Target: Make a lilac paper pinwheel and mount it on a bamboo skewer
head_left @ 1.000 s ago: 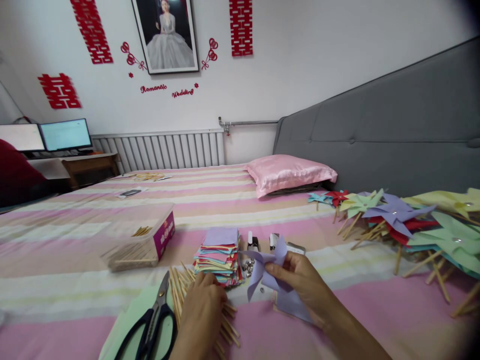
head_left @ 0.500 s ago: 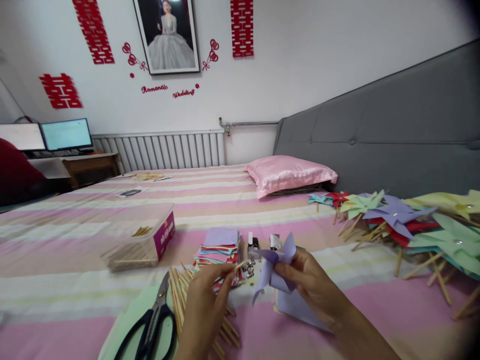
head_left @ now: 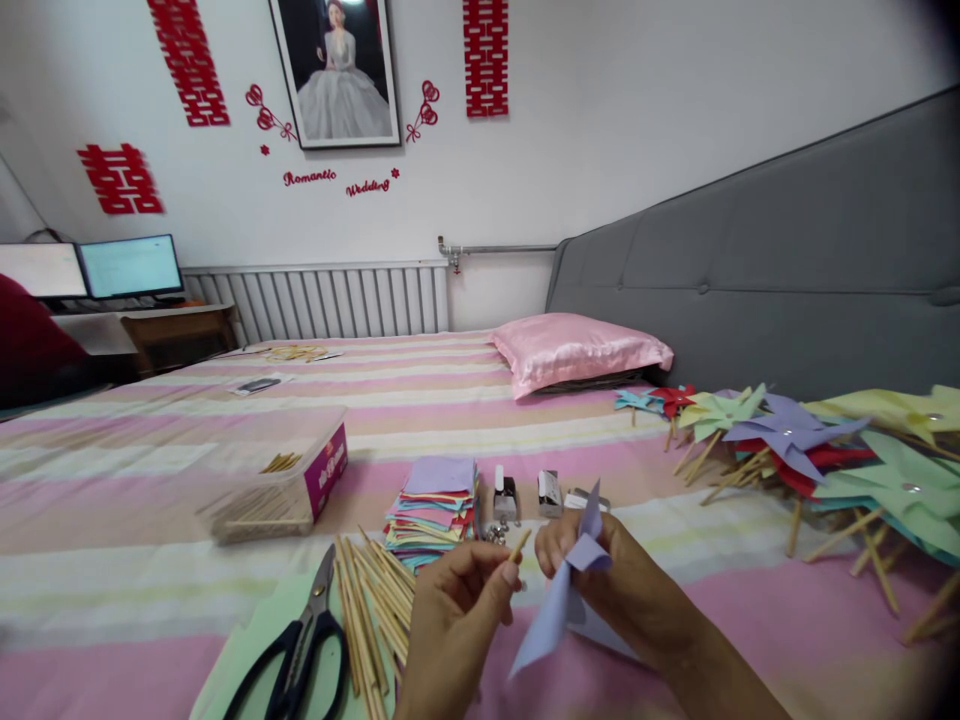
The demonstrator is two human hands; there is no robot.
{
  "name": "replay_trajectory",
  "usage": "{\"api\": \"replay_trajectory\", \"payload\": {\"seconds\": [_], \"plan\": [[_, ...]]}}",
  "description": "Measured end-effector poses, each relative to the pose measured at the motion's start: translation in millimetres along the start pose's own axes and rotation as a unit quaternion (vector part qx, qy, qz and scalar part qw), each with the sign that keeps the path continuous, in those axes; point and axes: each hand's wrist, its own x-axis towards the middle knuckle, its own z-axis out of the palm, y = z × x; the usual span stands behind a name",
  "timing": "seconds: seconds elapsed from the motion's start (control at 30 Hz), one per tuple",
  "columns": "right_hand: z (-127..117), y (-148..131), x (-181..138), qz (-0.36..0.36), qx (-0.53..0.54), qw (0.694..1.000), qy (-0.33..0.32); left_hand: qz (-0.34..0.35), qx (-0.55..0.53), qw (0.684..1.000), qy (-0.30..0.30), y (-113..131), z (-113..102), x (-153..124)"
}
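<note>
My left hand (head_left: 457, 610) pinches a thin wooden stick (head_left: 519, 546), its tip pointing up and to the right. My right hand (head_left: 622, 585) grips a folded lilac paper pinwheel (head_left: 564, 590), held just right of the stick's tip. Both hands hover low over the striped bed (head_left: 150, 570). Under the left hand lies a loose pile of wooden sticks (head_left: 371, 600), with a stack of coloured paper squares (head_left: 435, 500) just behind it.
Black-handled scissors (head_left: 304, 645) lie on a green sheet at the lower left. A clear box with sticks (head_left: 281, 480) stands to the left. Small staplers (head_left: 506, 492) and metal pins sit behind the hands. Finished pinwheels (head_left: 810, 440) pile up on the right, near a pink pillow (head_left: 577, 350).
My left hand lifted off the stick pile with one stick and brought it up toward the pinwheel. My right hand turned the lilac pinwheel and drew it closer.
</note>
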Motion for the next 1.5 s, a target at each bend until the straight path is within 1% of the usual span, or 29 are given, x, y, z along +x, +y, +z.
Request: {"api": "replay_trajectory", "payload": {"seconds": [0.07, 0.17, 0.3, 0.37, 0.4, 0.47, 0.53, 0.63, 0.73, 0.83, 0.93, 1.03, 1.13, 1.23, 1.5], "plan": [[0.9, 1.3, 0.1, 0.000, -0.007, 1.000, -0.010, -0.007, -0.016, 1.000, -0.017, -1.4, 2.0, -2.1], [3.5, 1.5, 0.3, -0.001, -0.030, 1.000, -0.004, -0.013, -0.031, 0.999, -0.040, -4.4, 3.3, -3.5], [4.3, -0.3, 0.7, -0.002, -0.056, 0.998, 0.003, -0.009, 0.000, 0.999, -0.049, -6.9, 1.3, -2.6], [2.9, -1.2, 0.5, -0.011, -0.073, 0.997, 0.000, 0.023, 0.045, 0.998, -0.039, -7.5, -3.3, -0.7], [2.0, -1.8, 0.3, -0.022, -0.093, 0.995, -0.001, 0.049, 0.076, 0.995, -0.030, -7.6, -6.8, 0.8], [-0.1, -3.9, -0.1, -0.050, -0.151, 0.987, -0.006, 0.109, 0.159, 0.981, -0.002, -7.2, -15.4, 4.2], [-2.1, -7.0, -0.3, -0.078, -0.233, 0.969, -0.011, 0.158, 0.227, 0.961, 0.019, -5.9, -24.3, 7.8], [-4.3, -11.7, -0.2, -0.110, -0.360, 0.927, 0.000, 0.202, 0.272, 0.940, 0.032, -2.6, -34.0, 11.7], [-5.5, -13.4, 0.2, -0.158, -0.467, 0.870, 0.013, 0.203, 0.308, 0.929, -0.001, 0.4, -36.8, 13.0], [-5.8, -12.2, 0.6, -0.217, -0.531, 0.819, -0.001, 0.183, 0.324, 0.928, -0.030, 1.4, -35.7, 12.9], [-5.5, -10.6, 0.6, -0.249, -0.558, 0.792, -0.010, 0.172, 0.321, 0.930, -0.052, -0.3, -35.1, 12.9], [-5.0, -10.3, 0.0, -0.256, -0.565, 0.784, -0.007, 0.155, 0.281, 0.944, -0.070, -3.3, -36.2, 13.2], [-4.1, -11.0, -0.6, -0.257, -0.555, 0.791, -0.005, 0.138, 0.245, 0.957, -0.069, -4.9, -37.3, 13.1], [-3.2, -12.1, -0.8, -0.260, -0.544, 0.798, 0.001, 0.138, 0.239, 0.960, -0.057, -3.6, -37.1, 12.3], [-1.0, -12.9, -1.4, -0.270, -0.547, 0.792, 0.016, 0.122, 0.217, 0.967, -0.050, 1.8, -33.5, 10.6]]}}
